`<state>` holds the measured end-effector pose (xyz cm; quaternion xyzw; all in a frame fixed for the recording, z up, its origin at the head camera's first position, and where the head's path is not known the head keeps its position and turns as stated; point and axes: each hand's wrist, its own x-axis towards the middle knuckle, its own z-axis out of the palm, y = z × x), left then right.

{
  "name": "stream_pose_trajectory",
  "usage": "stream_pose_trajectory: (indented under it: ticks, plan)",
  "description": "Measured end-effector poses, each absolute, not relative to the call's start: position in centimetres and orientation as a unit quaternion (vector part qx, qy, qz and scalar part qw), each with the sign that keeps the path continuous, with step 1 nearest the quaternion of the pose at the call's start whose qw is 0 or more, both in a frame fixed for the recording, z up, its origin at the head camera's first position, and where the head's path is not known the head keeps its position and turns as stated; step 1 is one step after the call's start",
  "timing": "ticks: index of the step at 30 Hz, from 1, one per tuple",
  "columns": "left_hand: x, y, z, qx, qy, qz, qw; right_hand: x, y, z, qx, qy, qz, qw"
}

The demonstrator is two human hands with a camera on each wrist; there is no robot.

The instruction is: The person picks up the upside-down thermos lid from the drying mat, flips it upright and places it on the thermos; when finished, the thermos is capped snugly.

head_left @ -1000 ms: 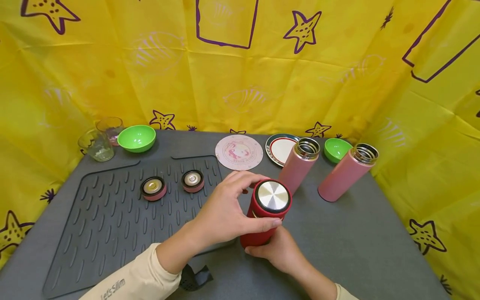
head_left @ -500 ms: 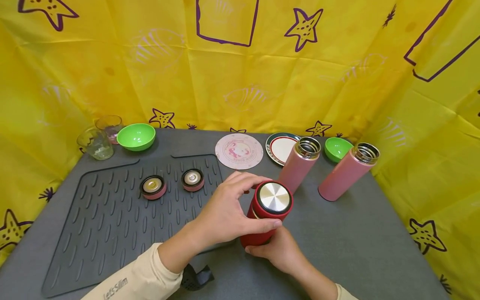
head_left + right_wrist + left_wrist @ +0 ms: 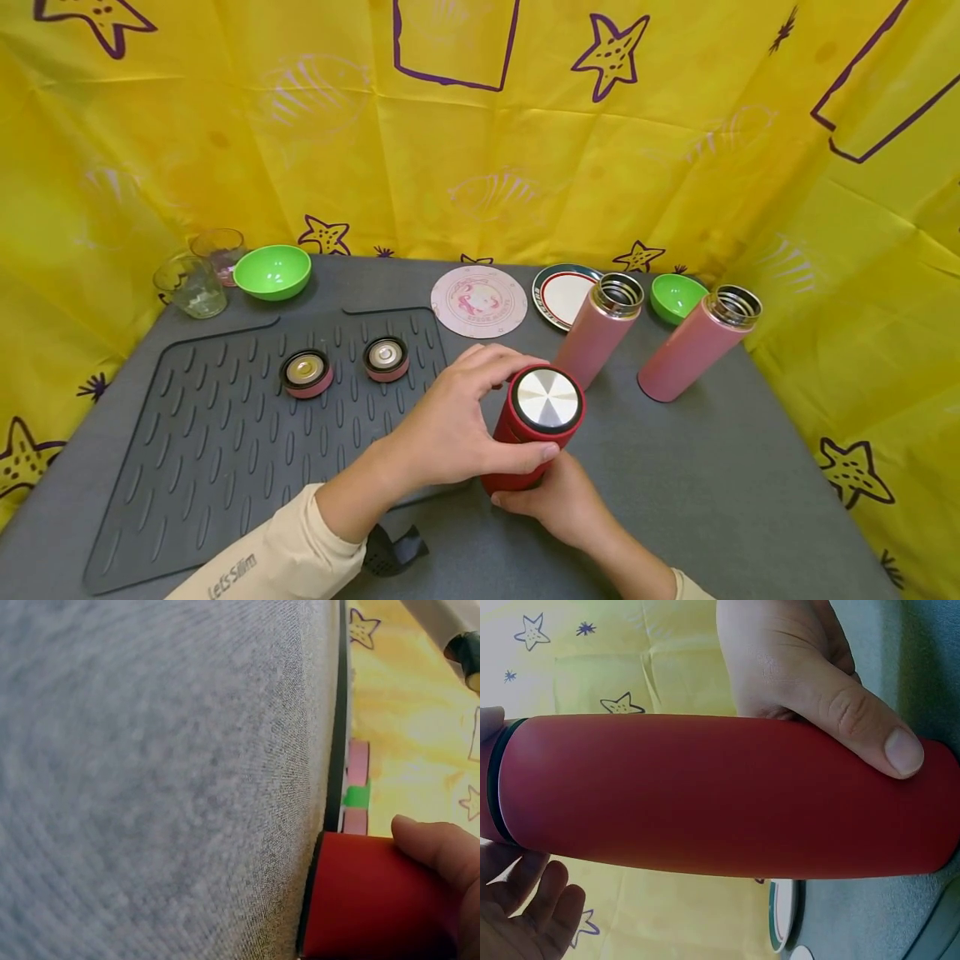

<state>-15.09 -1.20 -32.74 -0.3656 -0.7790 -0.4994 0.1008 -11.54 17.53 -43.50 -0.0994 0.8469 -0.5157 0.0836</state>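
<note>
Bench (image 3: 712, 492): grey cloth top, hemmed in by yellow star-print curtain on three sides; open room lay at near right and front.

Ribbed mat (image 3: 225, 433): covered the left half and carried two loose caps (image 3: 306, 372), offering free room for another.

Red flask (image 3: 534, 433): stood upright at centre front, just off the mat's right edge, with a steel-topped lid (image 3: 547, 399).

Two pink flasks (image 3: 600, 329): uncapped, near behind the red one; a wide elbow swing risked tipping them.

Right hand (image 3: 558, 504): wrapped the flask's base, thumb across the body. Judged best held firm against the bench.

Left hand (image 3: 450, 421): fingers curled round the lid. Judged best turned level, wrist kept low.
</note>
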Motion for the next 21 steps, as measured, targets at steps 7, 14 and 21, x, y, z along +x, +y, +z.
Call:
stream_pose_trajectory:
  ticks: [7,14,21]
  plan:
    - [-14.98,-0.90,-32.75,-0.355,-0.775,-0.512,0.104,-11.69,17.50,-43.67,-0.104,0.842,-0.522,0.086]
    - [-14.84,-0.67,-32.68,-0.360,-0.777,-0.500,0.128,-11.80,17.46,-43.76,-0.110,0.846,-0.515,0.082]
    - [-14.78,-0.59,-32.82,-0.366,-0.768,-0.506,0.144,-11.85,17.41,-43.76,-0.114,0.846,-0.515,0.081]
